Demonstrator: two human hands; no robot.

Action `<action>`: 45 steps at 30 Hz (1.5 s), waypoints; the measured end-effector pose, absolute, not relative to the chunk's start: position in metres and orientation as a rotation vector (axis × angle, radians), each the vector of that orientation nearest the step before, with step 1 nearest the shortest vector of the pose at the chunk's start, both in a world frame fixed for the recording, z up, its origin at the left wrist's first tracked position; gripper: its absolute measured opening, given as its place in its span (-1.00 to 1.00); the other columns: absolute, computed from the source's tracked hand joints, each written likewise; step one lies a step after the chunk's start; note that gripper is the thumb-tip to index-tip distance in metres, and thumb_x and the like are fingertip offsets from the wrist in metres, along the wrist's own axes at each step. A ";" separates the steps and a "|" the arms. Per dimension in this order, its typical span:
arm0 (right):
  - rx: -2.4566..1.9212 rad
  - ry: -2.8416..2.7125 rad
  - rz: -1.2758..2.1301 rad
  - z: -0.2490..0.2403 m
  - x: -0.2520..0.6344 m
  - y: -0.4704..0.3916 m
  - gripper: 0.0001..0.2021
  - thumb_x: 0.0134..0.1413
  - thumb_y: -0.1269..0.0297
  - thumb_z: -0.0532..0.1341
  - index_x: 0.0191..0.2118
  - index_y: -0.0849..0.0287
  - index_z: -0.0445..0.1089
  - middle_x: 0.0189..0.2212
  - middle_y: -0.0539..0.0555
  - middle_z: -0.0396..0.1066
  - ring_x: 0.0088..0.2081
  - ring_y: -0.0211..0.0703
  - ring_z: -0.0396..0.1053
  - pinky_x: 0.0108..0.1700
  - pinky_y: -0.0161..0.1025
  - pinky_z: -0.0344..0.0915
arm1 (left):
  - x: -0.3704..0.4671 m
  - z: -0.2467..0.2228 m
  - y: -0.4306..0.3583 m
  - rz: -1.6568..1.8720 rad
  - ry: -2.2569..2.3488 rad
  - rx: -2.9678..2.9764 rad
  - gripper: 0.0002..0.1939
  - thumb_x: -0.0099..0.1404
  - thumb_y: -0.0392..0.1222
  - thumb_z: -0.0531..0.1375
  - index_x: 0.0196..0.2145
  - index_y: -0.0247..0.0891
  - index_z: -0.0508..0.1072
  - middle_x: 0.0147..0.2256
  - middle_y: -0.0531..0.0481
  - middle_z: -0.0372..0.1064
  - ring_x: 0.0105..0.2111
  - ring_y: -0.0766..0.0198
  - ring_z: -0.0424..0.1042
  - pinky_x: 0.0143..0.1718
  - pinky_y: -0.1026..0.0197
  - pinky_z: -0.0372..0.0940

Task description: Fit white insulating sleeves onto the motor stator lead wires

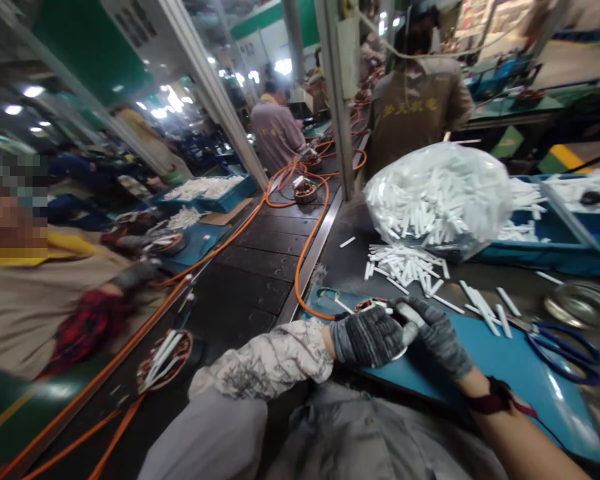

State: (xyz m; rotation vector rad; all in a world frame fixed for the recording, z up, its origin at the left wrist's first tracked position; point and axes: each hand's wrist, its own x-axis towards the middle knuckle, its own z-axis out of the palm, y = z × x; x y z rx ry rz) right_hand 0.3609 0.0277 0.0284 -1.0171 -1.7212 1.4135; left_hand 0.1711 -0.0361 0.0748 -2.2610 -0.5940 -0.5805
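My left hand [370, 337], in a dark grey knitted glove, is closed over the near side of a copper-wound motor stator [373, 305], which it mostly hides. My right hand [437, 333], gloved alike, meets it at the stator's right side with fingers bent together. Something pale shows at those fingertips; whether it is a glove tip or a held piece I cannot make out. Under both hands lies a blue mat [500, 360]. Just beyond them is a loose pile of short white tubes [405, 267].
A clear bag of white tubes [440, 193] stands behind the pile, beside a blue bin [540, 250]. Blue-handled scissors [565, 350] lie at right. An orange hose [300, 280] crosses the dark conveyor [245, 280]. Another stator [165, 360] sits left; a co-worker's gloved hand [137, 273] is opposite.
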 end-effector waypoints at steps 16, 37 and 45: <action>-0.837 -1.834 1.367 0.044 0.357 0.022 -0.62 0.38 -0.05 0.13 -0.08 0.07 0.59 -0.13 0.08 0.62 -0.10 -0.08 0.52 0.08 -0.10 0.41 | 0.165 0.098 -0.025 -0.424 -0.530 -3.239 -0.73 0.53 -0.08 0.13 -0.01 -0.23 0.55 -0.20 -0.05 0.59 -0.18 0.20 0.50 0.08 0.08 0.35; -0.868 -1.841 1.356 0.037 0.367 0.026 -0.60 0.25 -0.17 0.23 -0.07 0.00 0.59 -0.12 0.10 0.64 -0.10 0.07 0.56 0.08 0.02 0.47 | 0.175 0.092 -0.054 -0.947 -1.946 -2.478 -0.42 0.43 0.21 0.19 0.21 -0.26 0.45 0.05 -0.19 0.54 0.02 0.06 0.51 0.17 -0.05 0.36; -0.809 -1.910 1.479 0.033 0.368 0.030 -0.63 0.31 -0.08 0.21 -0.03 0.04 0.60 -0.13 0.08 0.64 -0.14 -0.01 0.55 0.00 -0.07 0.48 | 0.158 0.077 -0.033 -0.619 -2.482 -2.299 -0.57 0.42 -0.08 0.21 0.19 -0.26 0.42 -0.33 0.00 0.58 -0.35 0.18 0.57 -0.22 0.13 0.48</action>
